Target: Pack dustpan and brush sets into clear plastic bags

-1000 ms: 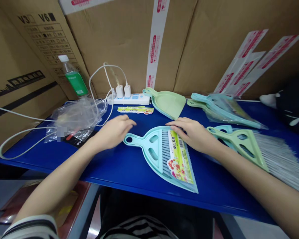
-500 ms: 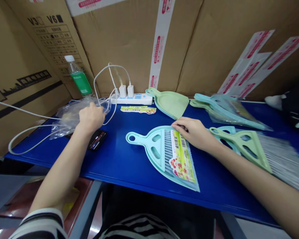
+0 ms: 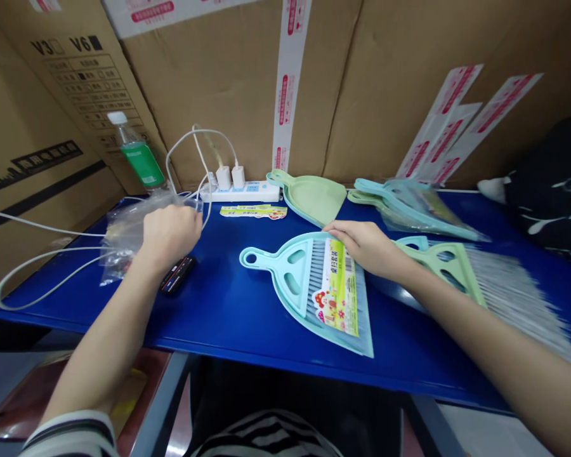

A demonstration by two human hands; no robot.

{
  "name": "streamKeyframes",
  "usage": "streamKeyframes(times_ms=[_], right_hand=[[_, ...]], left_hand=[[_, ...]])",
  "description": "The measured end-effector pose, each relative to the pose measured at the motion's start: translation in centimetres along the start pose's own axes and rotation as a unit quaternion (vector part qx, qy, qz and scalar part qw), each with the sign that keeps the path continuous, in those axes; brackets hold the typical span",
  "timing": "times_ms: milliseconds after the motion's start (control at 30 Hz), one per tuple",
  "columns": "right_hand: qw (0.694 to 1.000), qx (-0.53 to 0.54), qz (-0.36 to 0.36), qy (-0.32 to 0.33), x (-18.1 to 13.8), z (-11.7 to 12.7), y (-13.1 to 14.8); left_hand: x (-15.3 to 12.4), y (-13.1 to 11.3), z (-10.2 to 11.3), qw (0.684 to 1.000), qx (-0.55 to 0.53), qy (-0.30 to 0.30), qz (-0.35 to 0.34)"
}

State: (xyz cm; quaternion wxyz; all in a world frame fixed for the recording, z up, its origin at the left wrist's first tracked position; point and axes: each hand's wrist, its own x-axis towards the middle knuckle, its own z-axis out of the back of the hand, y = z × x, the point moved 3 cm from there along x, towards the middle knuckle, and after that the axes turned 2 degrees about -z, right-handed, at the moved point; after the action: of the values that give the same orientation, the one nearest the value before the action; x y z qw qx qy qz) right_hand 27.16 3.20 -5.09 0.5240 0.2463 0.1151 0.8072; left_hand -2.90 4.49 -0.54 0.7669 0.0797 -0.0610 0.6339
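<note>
My left hand (image 3: pixel 172 233) is closed on a clear plastic bag (image 3: pixel 128 222) at the left of the table, its fingers partly hidden from me. In front of me lies a light-blue dustpan (image 3: pixel 285 298) with a matching blue brush (image 3: pixel 299 273) nested in it, handle to the left. A yellow-green printed label card (image 3: pixel 340 289) rests on the bristles. My right hand (image 3: pixel 364 246) pinches the far edge of the dustpan set near the card's top. Under my left wrist is a black phone-like object (image 3: pixel 177 275).
Behind are a green dustpan (image 3: pixel 316 197), a bagged set (image 3: pixel 419 206), several label cards (image 3: pixel 253 211) and a power strip (image 3: pixel 266 192) with white cables. A green brush (image 3: pixel 461 273) lies right. A bottle (image 3: pixel 140 155) stands by cardboard (image 3: pixel 228 76).
The view has shifted slightly to the right. My left hand has pulled the plastic bag a little nearer. My right hand stays at the dustpan's edge, and the label card sits slightly differently.
</note>
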Motion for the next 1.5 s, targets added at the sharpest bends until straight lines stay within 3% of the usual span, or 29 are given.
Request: streamKeyframes(times_ms=[67,233,433,633,767,967,1500], right_hand=[[1.0,-0.003,-0.011,0.015,0.0,0.7,-0.1],[0.999,-0.014,-0.026,0.018,-0.1,2.6,-0.7],[0.999,0.002,-0.032,-0.007,-0.2,3.9,-1.8],[0.999,0.026,-0.035,0.002,-0.1,3.7,-2.0],[0.998,0.032,-0.043,0.012,-0.1,3.4,-1.9],[0.998,-0.006,-0.056,0.033,-0.1,2.8,-1.5],[0.996,-0.035,-0.066,0.056,0.0,2.5,-1.8]], left_hand=[[-0.8,-2.0,0.6,0.998,0.064,0.004,0.013],[-2.3,-5.7,0.0,0.986,0.017,0.047,-0.162],[-3.6,-7.6,-1.7,0.935,-0.078,0.091,-0.335],[-5.0,-9.2,-1.8,0.887,-0.13,0.126,-0.424],[-4.8,-8.2,-1.0,0.885,-0.166,0.133,-0.414],[-3.9,-6.2,-0.5,0.9,-0.096,0.15,-0.398],[-4.0,-7.1,-1.4,0.896,-0.003,0.131,-0.424]])
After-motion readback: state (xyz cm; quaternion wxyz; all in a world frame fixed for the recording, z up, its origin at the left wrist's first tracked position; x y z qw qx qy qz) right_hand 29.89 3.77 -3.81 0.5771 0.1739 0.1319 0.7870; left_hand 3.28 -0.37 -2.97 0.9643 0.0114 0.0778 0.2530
